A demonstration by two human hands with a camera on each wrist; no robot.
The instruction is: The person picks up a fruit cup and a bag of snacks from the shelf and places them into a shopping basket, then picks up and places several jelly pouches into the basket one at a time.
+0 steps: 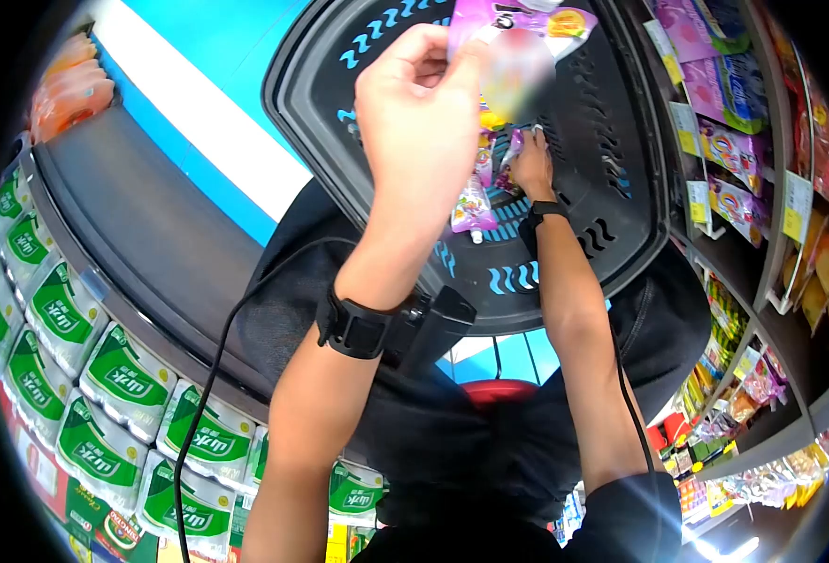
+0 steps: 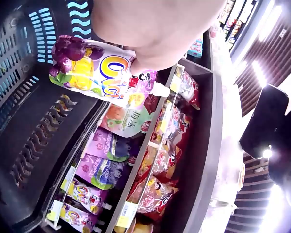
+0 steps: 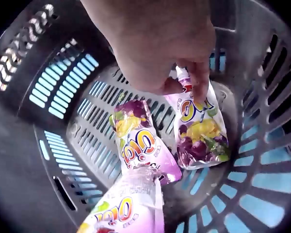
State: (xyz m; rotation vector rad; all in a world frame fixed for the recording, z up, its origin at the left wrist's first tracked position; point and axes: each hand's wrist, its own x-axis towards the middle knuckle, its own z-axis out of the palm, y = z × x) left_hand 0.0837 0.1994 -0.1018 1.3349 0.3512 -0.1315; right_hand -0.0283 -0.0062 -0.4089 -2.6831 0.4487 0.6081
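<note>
My left hand (image 1: 424, 117) pinches a purple-and-white jelly pouch (image 2: 97, 68) by its spout end, above the black shopping basket (image 1: 612, 211). Grapes and yellow fruit are printed on this pouch, and part of it is blurred in the head view. Down inside the basket, my right hand (image 1: 533, 167) has its fingers curled at the spout end of a second jelly pouch (image 3: 201, 128), which lies against the basket floor. Left of it in the right wrist view lies another pouch (image 3: 140, 141), partly covered by one more pouch (image 3: 128, 204) nearer the camera.
Shelves on the right hold hanging and stacked snack bags (image 1: 729, 155) with price tags (image 1: 798, 202). Stacked green-and-white beer packs (image 1: 123, 375) line the left side below a dark ledge (image 1: 152, 178). A cable (image 1: 213, 366) runs beside my left arm.
</note>
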